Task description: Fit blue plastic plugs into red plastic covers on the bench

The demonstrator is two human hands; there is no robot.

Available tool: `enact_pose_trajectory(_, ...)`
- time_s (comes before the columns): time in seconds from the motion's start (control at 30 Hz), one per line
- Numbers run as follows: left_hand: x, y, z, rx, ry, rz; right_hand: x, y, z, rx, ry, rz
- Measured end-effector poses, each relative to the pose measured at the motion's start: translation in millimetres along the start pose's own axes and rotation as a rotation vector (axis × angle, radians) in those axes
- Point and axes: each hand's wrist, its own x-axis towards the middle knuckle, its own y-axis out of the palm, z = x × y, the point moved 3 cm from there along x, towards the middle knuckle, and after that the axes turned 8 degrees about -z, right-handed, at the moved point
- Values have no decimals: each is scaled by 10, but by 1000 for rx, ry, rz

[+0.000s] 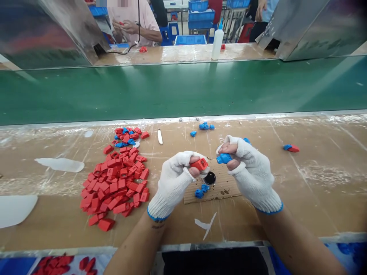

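Note:
My left hand [176, 175], in a white glove with bare fingertips, pinches a red hollow plastic piece [200, 164], its opening turned to the right. Facing it, my right hand [252, 175] grips a small blue plastic piece [223, 158] between thumb and fingers. The two pieces are apart. Below and between the hands, a small round dish of dark liquid [210, 178] sits on a stained cardboard piece [190, 198]. Several blue pieces [200, 193] lie on that cardboard. A big pile of red pieces [117, 183] is to the left of my left hand.
Beyond the table runs a green belt [172, 91]. A white bottle [218, 41] stands on the far ledge, where a person [133, 23] works. A joined red-and-blue piece [291, 148] lies at right. A white-handled tool [159, 136] and torn tape [205, 225] lie on the table.

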Motion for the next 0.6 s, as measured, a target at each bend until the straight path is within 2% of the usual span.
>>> enact_pose_trajectory(0.13, -18, -6, 31, 45, -10, -32, -26, 61, 9, 140, -9, 44)
enact_pose_trajectory(0.37, -27, -13, 51, 163, -12, -94, -17, 118, 76, 140, -48, 100)
enact_pose_trajectory(0.6, -23, 18, 33, 124, 52, -48, -17, 125, 76, 142, -39, 82)
